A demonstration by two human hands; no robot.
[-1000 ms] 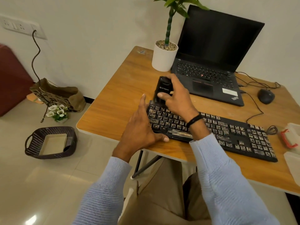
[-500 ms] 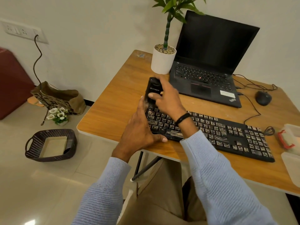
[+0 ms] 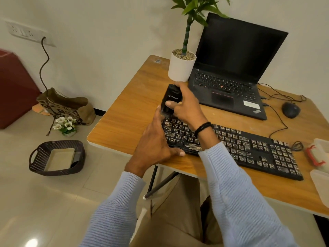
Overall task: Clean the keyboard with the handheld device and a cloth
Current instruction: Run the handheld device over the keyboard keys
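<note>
Handheld device [image 3: 170,98]: black, tilted, with its lower end at the back left corner of the keyboard. It carries a white logo with a short word, but I cannot read the letters.
Right hand [image 3: 187,110]: my fingers and thumb are curled round the device and grip it from the right side. There is a black band on the wrist.
Left hand [image 3: 153,145]: it rests at the left end of the keyboard with the fingers stretched almost straight. The thumb lies along the front edge and the forefinger tip reaches up to the lower end of the device.
Keyboard [image 3: 249,145]: black, lying across the front of the wooden table [image 3: 128,113]. Pale patches cover many keys, so I cannot read most legends.
Laptop [image 3: 231,72]: open with a dark screen, behind the keyboard. I read "ThinkPad" at the right corner of the palm rest. Beside it is a white sticker whose print is too small to read.
Other things: a black mouse [image 3: 290,110] is right of the laptop, and a white plant pot [image 3: 181,68] is just left of it.
Change from one second ago: the device stood over the top left keys and my left forefinger was apart from it. Now the device is at the very corner with the forefinger against it. My left hand has stayed at the same end.
</note>
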